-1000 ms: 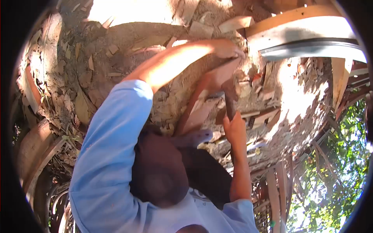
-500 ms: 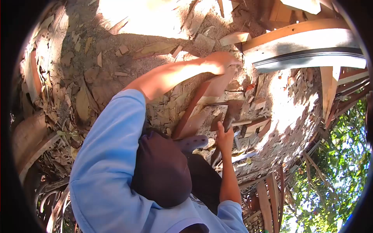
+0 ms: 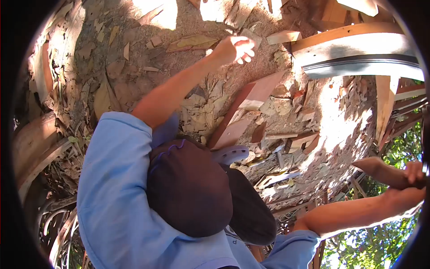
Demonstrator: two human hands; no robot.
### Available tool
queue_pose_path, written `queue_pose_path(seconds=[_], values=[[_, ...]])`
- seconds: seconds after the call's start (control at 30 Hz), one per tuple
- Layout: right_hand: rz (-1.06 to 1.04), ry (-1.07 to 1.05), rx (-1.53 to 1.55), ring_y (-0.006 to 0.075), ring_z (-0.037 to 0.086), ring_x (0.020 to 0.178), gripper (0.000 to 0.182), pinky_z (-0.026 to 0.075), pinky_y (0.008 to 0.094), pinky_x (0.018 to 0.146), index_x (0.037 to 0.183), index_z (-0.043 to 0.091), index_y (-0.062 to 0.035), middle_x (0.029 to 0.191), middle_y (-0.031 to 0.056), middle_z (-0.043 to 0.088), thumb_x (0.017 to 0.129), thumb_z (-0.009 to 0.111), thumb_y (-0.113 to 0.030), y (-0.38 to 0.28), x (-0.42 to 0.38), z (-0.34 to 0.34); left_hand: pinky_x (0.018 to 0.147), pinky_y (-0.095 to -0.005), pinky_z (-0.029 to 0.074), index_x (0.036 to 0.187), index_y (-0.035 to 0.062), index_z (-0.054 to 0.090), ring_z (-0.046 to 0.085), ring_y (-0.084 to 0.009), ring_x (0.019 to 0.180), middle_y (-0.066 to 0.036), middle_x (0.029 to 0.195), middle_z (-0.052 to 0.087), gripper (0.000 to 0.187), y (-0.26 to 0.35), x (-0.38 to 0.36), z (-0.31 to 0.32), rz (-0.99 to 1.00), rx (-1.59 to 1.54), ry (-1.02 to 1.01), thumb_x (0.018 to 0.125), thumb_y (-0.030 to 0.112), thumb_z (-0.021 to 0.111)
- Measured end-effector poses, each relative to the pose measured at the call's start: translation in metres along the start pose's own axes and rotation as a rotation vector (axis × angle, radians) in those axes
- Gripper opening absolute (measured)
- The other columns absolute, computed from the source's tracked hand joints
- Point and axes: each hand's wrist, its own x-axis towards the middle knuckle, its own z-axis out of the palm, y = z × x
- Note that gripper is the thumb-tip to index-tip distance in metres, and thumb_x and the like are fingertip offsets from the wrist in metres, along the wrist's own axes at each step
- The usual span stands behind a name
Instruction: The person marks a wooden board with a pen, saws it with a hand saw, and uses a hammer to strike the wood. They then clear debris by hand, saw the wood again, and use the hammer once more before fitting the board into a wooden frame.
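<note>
My left hand (image 3: pixel 235 49) is raised above the debris-strewn ground, its fingers apart and slightly curled, with nothing in it. Below and right of it, a reddish-brown wooden piece (image 3: pixel 246 101) lies slanted, its lower end near my shoe (image 3: pixel 232 154). My right hand (image 3: pixel 414 173) is at the far right edge, wrapped round a brown tool (image 3: pixel 380 171) with a broad, pointed end directed left. The rest of this tool is cut off by the edge of the view.
Wood chips and dry leaves cover the ground. A curved-looking plank (image 3: pixel 354 36) and a dark-edged strip (image 3: pixel 365 66) extend from the right. Slats and foliage (image 3: pixel 358 237) are at lower right. My knees (image 3: pixel 190 188) are bent at centre.
My left hand has let go of the wooden piece and moved up and left. My right hand has swung from the middle to the far right with the tool. The wooden piece remains slanted.
</note>
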Motion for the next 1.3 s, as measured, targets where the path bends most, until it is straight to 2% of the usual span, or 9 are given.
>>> queue_pose_path(seconds=[0.17,0.2,0.3,0.4,0.6,0.7,0.9,1.1,1.3], values=[[0.350,-0.599,-0.638,0.0293,0.057,0.076,0.040,0.047,0.0391,0.065,0.109,0.056,-0.0005,0.084,0.0178,0.058,0.100,0.055,-0.039,0.167,-0.202,0.070,0.060,-0.0215,0.048,0.132,0.0060,0.064,0.067,-0.0117,0.077,-0.007,0.103,0.073,0.042,0.036,-0.022,-0.082,0.409,0.144,0.332,0.105,0.036,0.051],[0.399,-0.839,-0.700,0.0350,0.059,0.082,0.043,0.048,0.0433,0.069,0.111,0.056,0.0017,0.088,0.0223,0.060,0.099,0.057,-0.040,0.204,-0.268,0.087,0.107,-0.0476,0.046,0.143,0.0073,0.051,0.053,-0.0316,0.132,-0.014,0.145,0.053,0.044,0.022,-0.034,-0.118,0.348,-0.374,0.457,0.100,0.013,0.055],[0.531,-0.870,-0.571,0.0523,0.065,0.098,0.054,0.051,0.0561,0.082,0.118,0.058,0.0081,0.099,0.0359,0.067,0.095,0.062,-0.041,0.223,-0.342,0.100,0.102,-0.0305,0.047,0.130,-0.0013,0.061,0.063,-0.0206,0.107,-0.011,0.125,0.062,0.031,0.081,-0.079,-0.176,0.642,0.665,0.676,0.103,0.014,0.055],[0.646,-0.818,-0.562,0.0497,0.068,0.094,0.054,0.053,0.0503,0.081,0.126,0.056,0.0053,0.096,0.0293,0.071,0.098,0.063,-0.041,0.206,-0.368,0.055,0.070,-0.0284,0.052,0.135,0.0063,0.062,0.066,-0.0125,0.088,-0.007,0.108,0.072,0.046,0.090,-0.139,-0.188,0.351,0.695,0.780,0.103,0.039,0.055],[0.691,-0.888,-0.529,0.0487,0.067,0.085,0.041,0.050,0.0521,0.074,0.105,0.061,0.0042,0.088,0.0312,0.066,0.095,0.066,-0.035,0.150,-0.281,0.090,0.105,-0.0461,0.043,0.136,0.0097,0.060,0.058,-0.0315,0.121,-0.015,0.131,0.063,0.045,0.041,-0.239,-0.175,0.241,1.249,0.736,0.102,0.039,0.057],[0.569,-0.584,-0.612,0.0069,0.049,0.048,0.037,0.039,0.0246,0.043,0.090,0.064,-0.0051,0.064,0.0003,0.057,0.103,0.058,-0.039,0.084,-0.190,0.094,0.113,-0.0491,0.033,0.143,0.0116,0.054,0.043,-0.0355,0.138,-0.015,0.146,0.052,0.049,-0.008,-0.281,-0.202,0.345,1.568,0.662,0.101,0.038,0.057],[0.119,-0.077,-0.089,0.0253,0.054,0.073,0.042,0.041,0.0368,0.059,0.103,0.061,-0.0002,0.082,0.0173,0.060,0.099,0.056,-0.042,0.019,-0.006,0.027,0.116,-0.0490,0.030,0.150,0.0140,0.046,0.034,-0.0348,0.146,-0.013,0.155,0.042,0.056,-0.021,-0.306,-0.203,0.182,1.580,0.685,0.101,0.039,0.057],[0.464,-1.160,-0.762,0.0553,0.062,0.100,0.054,0.050,0.0592,0.084,0.119,0.057,0.0095,0.099,0.0394,0.065,0.093,0.062,-0.038,0.206,-0.316,0.085,0.119,-0.0483,0.026,0.151,0.0152,0.045,0.034,-0.0327,0.146,-0.011,0.155,0.043,0.057,-0.026,-0.305,-0.210,0.193,1.613,0.691,0.102,0.043,0.054],[0.550,-0.764,-0.631,0.0275,0.066,0.076,0.044,0.051,0.0397,0.069,0.103,0.063,0.0068,0.088,0.0168,0.069,0.099,0.061,-0.037,0.234,-0.408,0.039,0.119,-0.0484,0.027,0.152,0.0165,0.044,0.035,-0.0314,0.146,-0.009,0.155,0.043,0.061,-0.022,-0.306,-0.205,0.150,1.634,0.704,0.101,0.048,0.054]])
